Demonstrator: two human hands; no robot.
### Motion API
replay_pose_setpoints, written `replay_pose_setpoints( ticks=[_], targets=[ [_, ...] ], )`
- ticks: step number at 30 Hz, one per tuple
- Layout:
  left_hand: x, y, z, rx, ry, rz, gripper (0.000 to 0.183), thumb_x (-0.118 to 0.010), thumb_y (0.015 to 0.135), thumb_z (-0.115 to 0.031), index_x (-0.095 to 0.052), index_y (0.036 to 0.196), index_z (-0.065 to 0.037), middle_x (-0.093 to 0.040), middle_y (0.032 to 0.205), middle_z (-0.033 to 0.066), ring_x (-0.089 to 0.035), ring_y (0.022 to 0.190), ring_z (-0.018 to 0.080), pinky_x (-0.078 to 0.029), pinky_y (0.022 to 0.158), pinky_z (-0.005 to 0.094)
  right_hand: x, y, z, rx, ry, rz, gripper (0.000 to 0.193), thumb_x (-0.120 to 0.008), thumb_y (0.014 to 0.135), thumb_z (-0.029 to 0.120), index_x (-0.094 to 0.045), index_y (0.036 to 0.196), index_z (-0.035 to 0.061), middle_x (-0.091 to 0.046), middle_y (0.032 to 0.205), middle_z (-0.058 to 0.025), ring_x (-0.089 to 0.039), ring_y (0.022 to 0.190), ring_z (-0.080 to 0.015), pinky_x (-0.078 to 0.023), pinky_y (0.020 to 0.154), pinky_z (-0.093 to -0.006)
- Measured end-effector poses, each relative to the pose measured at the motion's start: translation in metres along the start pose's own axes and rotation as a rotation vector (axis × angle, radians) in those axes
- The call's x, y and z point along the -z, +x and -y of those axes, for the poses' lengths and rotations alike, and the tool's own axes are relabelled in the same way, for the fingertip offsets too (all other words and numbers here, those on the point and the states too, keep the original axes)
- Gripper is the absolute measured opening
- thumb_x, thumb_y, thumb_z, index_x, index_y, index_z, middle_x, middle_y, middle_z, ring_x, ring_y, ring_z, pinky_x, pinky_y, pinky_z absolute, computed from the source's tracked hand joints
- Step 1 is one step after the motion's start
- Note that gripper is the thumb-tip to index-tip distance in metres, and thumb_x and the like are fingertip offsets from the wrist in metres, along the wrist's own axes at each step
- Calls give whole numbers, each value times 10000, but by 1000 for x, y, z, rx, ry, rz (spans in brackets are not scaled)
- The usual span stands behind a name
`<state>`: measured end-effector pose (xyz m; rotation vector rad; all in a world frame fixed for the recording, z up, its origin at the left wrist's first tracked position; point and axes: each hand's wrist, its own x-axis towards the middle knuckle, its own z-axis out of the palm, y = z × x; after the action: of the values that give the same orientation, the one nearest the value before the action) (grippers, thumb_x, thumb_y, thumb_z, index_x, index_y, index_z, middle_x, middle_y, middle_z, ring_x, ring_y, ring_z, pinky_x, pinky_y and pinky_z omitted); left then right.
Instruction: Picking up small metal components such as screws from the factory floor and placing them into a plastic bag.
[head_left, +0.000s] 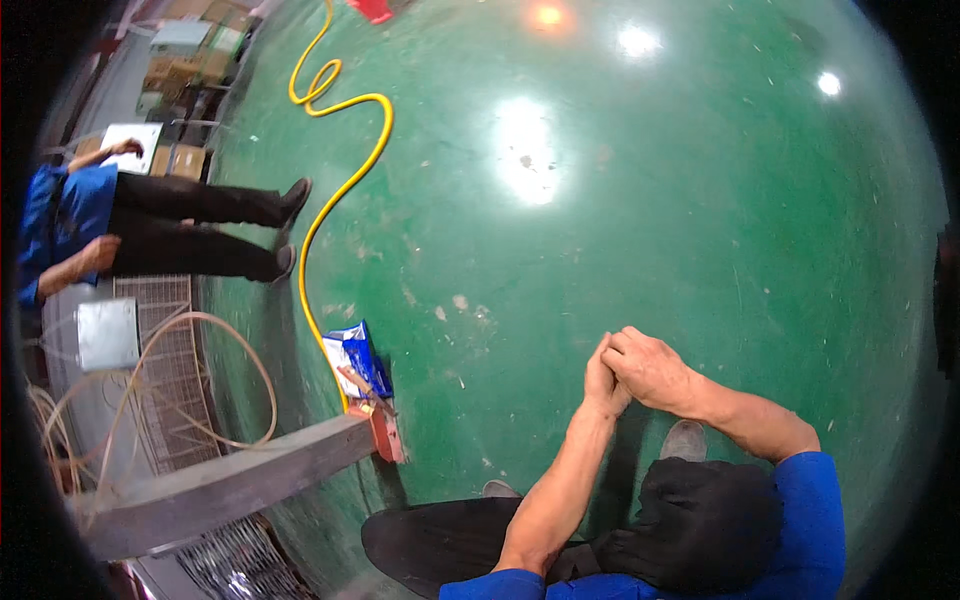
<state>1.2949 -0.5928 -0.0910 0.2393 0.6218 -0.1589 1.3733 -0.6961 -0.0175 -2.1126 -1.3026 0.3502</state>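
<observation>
My left hand (601, 384) and my right hand (648, 369) meet above the green floor, in front of my knees. The right fingers curl over the left ones, and both hands look closed against each other. Whatever lies between the fingers, if anything, is hidden. No tool or part shows sticking out of either hand. My shoe (685, 440) rests on the floor just below the right wrist.
A yellow hose (340, 195) snakes across the green floor. Near its lower end are a blue-and-white bag (360, 358) and a grey beam (240, 470) with a red end piece (386, 432). Another person (190, 200) stands at left, beside boxes (190, 65) and a clear looping tube (262, 365).
</observation>
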Motion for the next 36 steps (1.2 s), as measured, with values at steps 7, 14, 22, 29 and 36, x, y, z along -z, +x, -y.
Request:
replay_pose_setpoints(
  ticks=[7, 14, 22, 29, 36],
  targets=[
    [35, -27, -18, -34, -172, -64, 381, -438, 981, -407, -600, 1026, -65, -630, 1047, 113, -597, 1030, 250, -482, 919, 416, -10, 28, 40, 240, 34, 121, 256, -649, 633, 36, -594, 882, 4, -593, 883, -130, -591, 879, -298, -508, 766, -387],
    [14, -46, -114, -57, 152, -196, 451, -448, 970, -517, -345, 652, -213, -351, 583, -68, -300, 451, 74, -184, 365, 227, 29, 69, 72, 255, 167, 11, 202, -681, 740, 9, -636, 935, 30, -621, 834, -111, -612, 783, -293, -512, 687, -393],
    [-36, -225, -285, 24, 1069, -264, 512, -468, 971, -497, -290, 608, -182, -306, 572, -51, -276, 469, 79, -183, 428, 254, 19, 175, 94, 288, -252, 341, 179, -579, 781, 7, -650, 944, 24, -627, 910, -137, -617, 870, -321, -515, 780, -410],
    [13, -412, -250, -401, 473, -363, 480, -350, 1024, -429, -296, 623, -170, -264, 522, -50, -214, 432, 71, -167, 394, 231, -164, 219, 134, 632, -557, 497, 91, -600, 779, 101, -670, 816, 58, -637, 943, -109, -624, 951, -262, -580, 746, -353],
    [-29, -499, -193, -958, -94, 107, 511, -197, 1035, -458, -363, 683, -126, -367, 577, 9, -276, 432, 114, -214, 372, 254, -300, 201, 156, 630, -529, 342, 92, -609, 773, 181, -656, 814, 114, -572, 960, -61, -579, 933, -229, -550, 678, -319]
  ],
)
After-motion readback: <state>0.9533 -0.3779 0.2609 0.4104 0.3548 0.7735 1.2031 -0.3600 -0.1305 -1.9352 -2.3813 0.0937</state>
